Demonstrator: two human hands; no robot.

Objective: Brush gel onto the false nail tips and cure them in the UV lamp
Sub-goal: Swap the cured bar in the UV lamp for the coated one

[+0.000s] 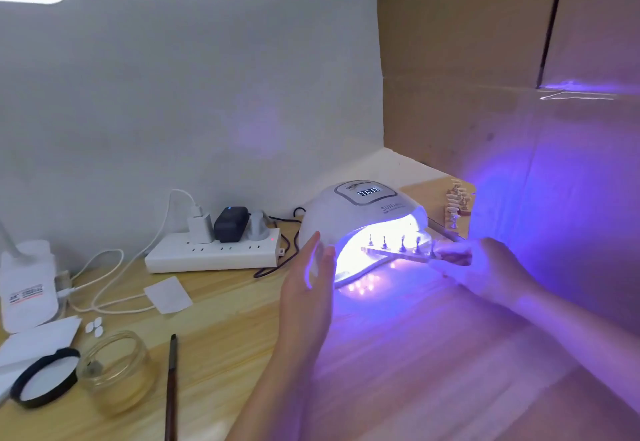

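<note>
The white UV lamp [360, 213] stands on the wooden table, lit violet inside, its display on. A flat strip [394, 252] carrying several nail tips on small stands lies in the lamp's mouth. My right hand [485, 267] pinches the strip's right end. My left hand [311, 284] is held flat and upright against the lamp's left front edge, fingers straight. A dark-handled brush [171, 388] lies on the table at the lower left, beside an open glass gel jar [114, 371] and its black lid [45, 376].
A white power strip [211, 253] with plugs and cables sits left of the lamp. A second rack of nail tips [457, 205] stands behind the lamp against a cardboard wall [485, 94]. A white bottle [29, 284], paper pieces and a few loose tips [94, 326] lie at the left.
</note>
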